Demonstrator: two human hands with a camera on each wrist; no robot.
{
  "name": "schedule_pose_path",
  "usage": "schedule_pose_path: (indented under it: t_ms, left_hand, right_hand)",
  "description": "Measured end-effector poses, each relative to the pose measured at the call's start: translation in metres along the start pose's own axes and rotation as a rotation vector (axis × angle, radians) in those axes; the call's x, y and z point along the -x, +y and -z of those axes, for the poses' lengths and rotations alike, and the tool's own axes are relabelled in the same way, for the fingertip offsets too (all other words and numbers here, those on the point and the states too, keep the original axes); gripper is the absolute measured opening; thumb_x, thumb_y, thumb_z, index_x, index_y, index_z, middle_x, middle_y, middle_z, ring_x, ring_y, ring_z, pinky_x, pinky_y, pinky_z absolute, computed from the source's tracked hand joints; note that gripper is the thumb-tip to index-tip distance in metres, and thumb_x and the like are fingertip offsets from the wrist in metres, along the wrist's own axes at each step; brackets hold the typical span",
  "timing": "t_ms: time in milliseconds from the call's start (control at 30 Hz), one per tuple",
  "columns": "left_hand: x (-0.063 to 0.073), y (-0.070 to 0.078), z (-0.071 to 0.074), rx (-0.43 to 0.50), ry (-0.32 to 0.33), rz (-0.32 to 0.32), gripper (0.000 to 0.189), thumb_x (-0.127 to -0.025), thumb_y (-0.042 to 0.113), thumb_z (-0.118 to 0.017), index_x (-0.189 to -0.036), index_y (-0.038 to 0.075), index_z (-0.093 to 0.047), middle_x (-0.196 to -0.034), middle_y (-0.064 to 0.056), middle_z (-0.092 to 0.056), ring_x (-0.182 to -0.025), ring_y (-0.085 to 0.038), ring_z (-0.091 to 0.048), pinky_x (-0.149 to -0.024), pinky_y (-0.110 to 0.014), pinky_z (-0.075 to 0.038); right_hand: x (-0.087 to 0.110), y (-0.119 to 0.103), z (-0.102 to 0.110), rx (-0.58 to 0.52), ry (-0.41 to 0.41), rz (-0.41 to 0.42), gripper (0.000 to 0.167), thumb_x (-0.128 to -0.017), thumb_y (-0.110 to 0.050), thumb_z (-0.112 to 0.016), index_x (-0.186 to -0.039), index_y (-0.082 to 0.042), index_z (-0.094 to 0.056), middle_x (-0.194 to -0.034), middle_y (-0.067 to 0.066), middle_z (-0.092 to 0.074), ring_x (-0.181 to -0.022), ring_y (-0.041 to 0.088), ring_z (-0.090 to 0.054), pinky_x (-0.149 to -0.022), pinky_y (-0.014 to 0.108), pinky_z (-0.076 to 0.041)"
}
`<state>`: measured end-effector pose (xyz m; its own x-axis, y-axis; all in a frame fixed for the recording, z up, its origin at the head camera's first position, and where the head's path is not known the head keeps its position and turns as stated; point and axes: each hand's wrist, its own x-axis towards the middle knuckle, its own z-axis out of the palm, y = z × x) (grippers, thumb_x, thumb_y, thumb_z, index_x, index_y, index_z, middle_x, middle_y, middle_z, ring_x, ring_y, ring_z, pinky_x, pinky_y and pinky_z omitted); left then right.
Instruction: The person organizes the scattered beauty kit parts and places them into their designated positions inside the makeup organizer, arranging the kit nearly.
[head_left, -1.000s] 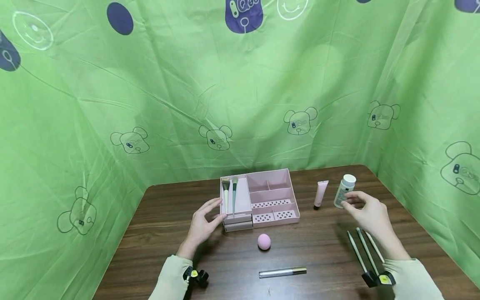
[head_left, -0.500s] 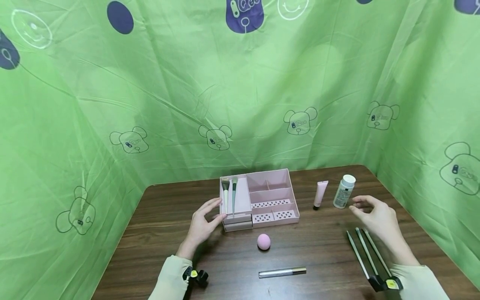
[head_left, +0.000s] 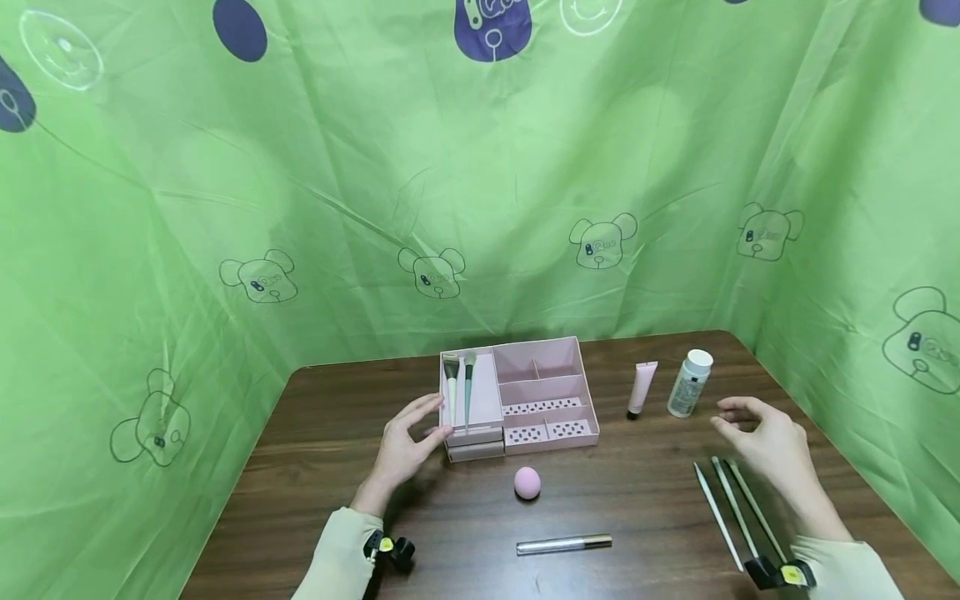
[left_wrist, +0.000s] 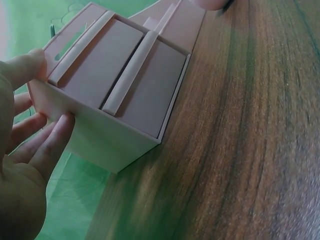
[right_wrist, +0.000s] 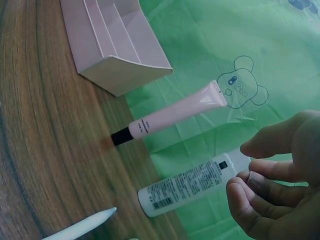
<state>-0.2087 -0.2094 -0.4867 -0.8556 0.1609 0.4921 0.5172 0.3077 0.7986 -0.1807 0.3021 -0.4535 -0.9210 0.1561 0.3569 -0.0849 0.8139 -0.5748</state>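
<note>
A pink makeup organizer stands on the table, two makeup brushes lying on its left top. At its front left corner, my left hand holds it: in the left wrist view the thumb is at the top edge and the fingertips touch the side wall. My right hand is over the right part of the table, fingers loosely bent and holding nothing. Just left of it a white-capped bottle stands upright. Beside that is a pink squeeze tube, standing on its black cap.
A pink makeup sponge lies in front of the organizer, and a silver tube nearer the front. Several slim pencil-like sticks lie beside the right wrist. Green curtains hang behind and at the sides of the wooden table.
My right hand has let go of the bottle and drawn back to the right and toward me, leaving it upright. My left hand stays at the organizer's corner.
</note>
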Motion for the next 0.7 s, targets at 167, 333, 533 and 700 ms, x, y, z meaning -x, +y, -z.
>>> schedule_pose_path:
  t_ms: [167, 333, 533, 700]
  left_hand:
    - [-0.003, 0.003, 0.001, -0.036, 0.002, -0.008, 0.048, -0.080, -0.002, -0.077, -0.124, -0.010, -0.060, -0.129, -0.029, -0.057, -0.113, -0.043, -0.060, -0.085, -0.036, -0.061]
    - [-0.002, 0.002, 0.000, -0.043, 0.006, -0.030, 0.047, -0.080, -0.002, -0.077, -0.123, -0.011, -0.060, -0.128, -0.030, -0.057, -0.112, -0.045, -0.060, -0.084, -0.033, -0.061]
    - [-0.001, 0.000, 0.000, -0.019, 0.014, -0.027, 0.048, -0.080, -0.002, -0.077, -0.123, -0.012, -0.060, -0.128, -0.031, -0.057, -0.111, -0.044, -0.060, -0.083, -0.038, -0.061]
    - [-0.001, 0.000, 0.000, -0.014, 0.009, -0.023, 0.048, -0.080, -0.001, -0.077, -0.124, -0.011, -0.060, -0.129, -0.030, -0.057, -0.112, -0.044, -0.060, -0.085, -0.029, -0.060]
  right_hand:
    - [0.001, 0.006, -0.001, 0.003, 0.004, -0.009, 0.025, -0.086, -0.028, -0.074, -0.104, -0.012, -0.069, -0.090, 0.009, -0.074, -0.067, -0.021, -0.050, -0.061, 0.020, -0.038]
    - [0.004, 0.012, -0.001, 0.021, -0.004, -0.014, 0.025, -0.087, -0.029, -0.073, -0.105, -0.012, -0.069, -0.090, 0.008, -0.074, -0.067, -0.021, -0.050, -0.061, 0.021, -0.037]
    - [0.005, 0.016, -0.001, 0.026, -0.012, -0.015, 0.026, -0.087, -0.029, -0.073, -0.105, -0.011, -0.069, -0.090, 0.008, -0.075, -0.067, -0.022, -0.049, -0.060, 0.022, -0.037]
    - [0.006, 0.022, -0.001, 0.051, -0.022, -0.019, 0.028, -0.087, -0.030, -0.072, -0.106, -0.010, -0.069, -0.091, 0.009, -0.074, -0.067, -0.020, -0.049, -0.060, 0.022, -0.037]
